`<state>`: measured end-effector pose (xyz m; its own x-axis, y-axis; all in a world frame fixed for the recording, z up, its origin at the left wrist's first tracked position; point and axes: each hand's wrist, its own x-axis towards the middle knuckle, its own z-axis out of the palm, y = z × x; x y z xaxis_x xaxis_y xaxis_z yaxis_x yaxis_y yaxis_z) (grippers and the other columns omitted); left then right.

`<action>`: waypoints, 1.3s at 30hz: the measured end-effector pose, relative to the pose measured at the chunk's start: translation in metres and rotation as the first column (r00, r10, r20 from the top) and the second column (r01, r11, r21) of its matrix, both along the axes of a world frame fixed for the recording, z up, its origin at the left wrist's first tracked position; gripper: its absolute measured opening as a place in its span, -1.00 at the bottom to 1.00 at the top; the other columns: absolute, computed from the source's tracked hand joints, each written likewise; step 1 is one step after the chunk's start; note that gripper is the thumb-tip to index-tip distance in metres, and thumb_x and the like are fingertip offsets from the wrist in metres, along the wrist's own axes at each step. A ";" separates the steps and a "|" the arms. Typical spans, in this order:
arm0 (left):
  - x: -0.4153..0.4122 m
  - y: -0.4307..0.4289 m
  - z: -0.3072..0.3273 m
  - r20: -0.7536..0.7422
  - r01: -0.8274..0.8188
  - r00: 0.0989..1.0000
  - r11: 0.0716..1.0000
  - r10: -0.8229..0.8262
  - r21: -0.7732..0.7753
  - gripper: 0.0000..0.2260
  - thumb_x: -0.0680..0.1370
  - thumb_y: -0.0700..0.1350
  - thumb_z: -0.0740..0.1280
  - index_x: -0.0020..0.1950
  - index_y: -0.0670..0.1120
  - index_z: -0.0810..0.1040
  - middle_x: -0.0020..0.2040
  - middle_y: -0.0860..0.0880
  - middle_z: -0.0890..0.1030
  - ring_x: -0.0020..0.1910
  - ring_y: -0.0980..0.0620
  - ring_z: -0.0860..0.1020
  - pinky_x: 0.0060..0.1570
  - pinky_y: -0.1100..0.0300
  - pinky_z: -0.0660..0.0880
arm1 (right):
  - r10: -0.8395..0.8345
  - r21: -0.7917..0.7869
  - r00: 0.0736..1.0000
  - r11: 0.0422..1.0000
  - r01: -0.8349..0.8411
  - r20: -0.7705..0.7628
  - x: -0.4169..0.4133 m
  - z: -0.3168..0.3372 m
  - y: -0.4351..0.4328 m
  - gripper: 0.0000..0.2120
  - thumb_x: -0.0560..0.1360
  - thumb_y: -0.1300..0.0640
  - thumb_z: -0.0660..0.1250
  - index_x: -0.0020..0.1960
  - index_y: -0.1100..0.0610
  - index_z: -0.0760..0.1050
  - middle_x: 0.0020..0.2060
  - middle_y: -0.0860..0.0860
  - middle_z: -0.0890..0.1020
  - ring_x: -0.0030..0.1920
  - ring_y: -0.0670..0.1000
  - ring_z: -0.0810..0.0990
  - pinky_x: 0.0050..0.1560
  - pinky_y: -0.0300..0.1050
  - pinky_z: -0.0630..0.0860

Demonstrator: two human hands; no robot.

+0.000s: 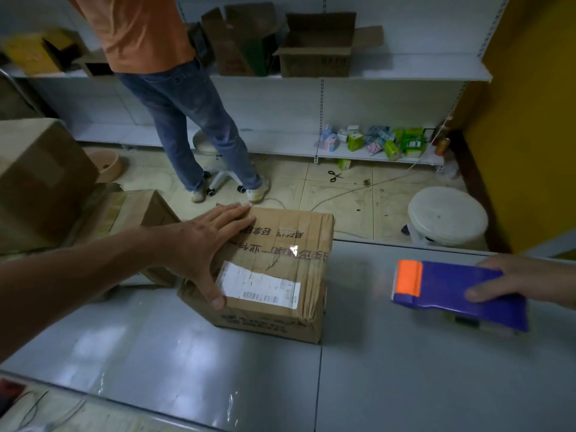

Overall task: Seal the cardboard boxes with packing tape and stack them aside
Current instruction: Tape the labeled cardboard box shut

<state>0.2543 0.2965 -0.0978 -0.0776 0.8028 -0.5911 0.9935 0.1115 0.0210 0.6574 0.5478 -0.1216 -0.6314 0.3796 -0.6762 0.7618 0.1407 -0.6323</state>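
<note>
A brown cardboard box with printed characters and a white shipping label sits on the grey metal table. Clear tape runs over its top seam. My left hand lies flat on the box's left top, fingers straight, thumb down the near edge. To the right, my right hand grips a blue tape dispenser with an orange front, held just above the table and apart from the box.
Larger cardboard boxes are stacked at the left beyond the table. A person in jeans stands at white shelving with open cartons. A white stool and scissors are on the floor.
</note>
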 end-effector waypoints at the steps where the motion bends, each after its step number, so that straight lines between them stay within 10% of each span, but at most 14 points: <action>1: 0.000 0.001 0.000 -0.003 0.002 1.000 1.000 -0.002 0.000 0.35 0.05 0.56 0.40 0.50 0.17 -0.44 0.47 0.25 -0.46 0.47 0.14 -0.42 0.50 0.03 -0.22 | -0.048 -0.009 0.998 0.999 0.048 -0.039 0.008 -0.003 0.002 -0.09 -0.24 -0.32 0.63 -0.08 0.27 0.66 -0.19 0.21 0.71 -0.21 0.14 0.69 -0.20 -0.14 0.51; 10: 0.008 0.000 0.003 -0.039 -0.006 0.999 0.999 0.005 -0.036 0.34 0.08 0.51 0.42 0.49 0.16 -0.46 0.42 0.22 -0.53 0.40 0.17 -0.46 0.39 0.11 -0.28 | -0.042 -0.045 0.961 0.999 0.031 -0.274 -0.006 0.033 -0.033 -0.16 -0.10 -0.31 0.61 0.01 0.21 0.65 -0.06 0.20 0.70 -0.01 0.24 0.67 0.09 0.07 0.48; 18: 0.009 0.001 0.013 -0.064 -0.022 0.998 0.998 0.018 -0.065 0.32 0.09 0.52 0.40 0.51 0.15 -0.44 0.53 0.09 -0.43 0.51 -0.01 -0.40 0.42 -0.02 -0.30 | -0.025 0.065 0.933 0.996 0.052 -0.359 -0.022 0.100 -0.044 -0.12 -0.21 -0.24 0.65 -0.11 0.34 0.61 -0.21 0.34 0.67 -0.30 0.17 0.67 -0.33 -0.17 0.56; 29: 0.031 0.006 0.008 0.016 0.073 0.997 0.987 -0.077 0.144 0.19 0.22 0.49 0.40 0.60 0.08 -0.22 0.59 0.13 -0.20 0.57 -0.03 -0.14 0.50 -0.05 -0.09 | -0.037 0.146 0.942 0.985 0.090 -0.332 -0.059 0.148 -0.082 -0.80 0.12 0.06 0.49 -0.31 0.15 0.68 -0.37 0.17 0.68 -0.43 0.02 0.64 -0.46 -0.30 0.50; 34: 0.025 0.005 0.004 0.048 0.074 0.996 0.989 -0.080 0.130 0.18 0.23 0.51 0.37 0.60 0.08 -0.20 0.58 0.13 -0.17 0.56 -0.04 -0.13 0.51 -0.09 0.01 | -0.093 0.191 0.957 0.970 0.150 -0.276 -0.052 0.158 -0.087 -0.25 -0.19 -0.14 0.65 -0.21 0.36 0.60 -0.35 0.27 0.67 -0.46 0.09 0.63 -0.51 -0.25 0.51; 39: 0.024 0.005 -0.001 0.025 0.119 0.992 0.981 -0.124 0.156 0.19 0.23 0.53 0.34 0.61 0.03 -0.20 0.59 0.07 -0.16 0.56 -0.06 -0.14 0.51 -0.06 -0.03 | -0.198 0.189 0.915 0.942 0.277 -0.353 -0.038 0.200 -0.086 -0.79 0.11 0.36 0.44 -0.24 0.28 0.65 -0.52 0.12 0.62 -0.58 -0.03 0.56 -0.50 -0.27 0.55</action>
<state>0.2785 0.3018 -0.0986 0.0440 0.8865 -0.4607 0.9979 -0.0169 0.0627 0.6195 0.4616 0.0786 -0.6718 0.6654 -0.3255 0.5491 0.1524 -0.8217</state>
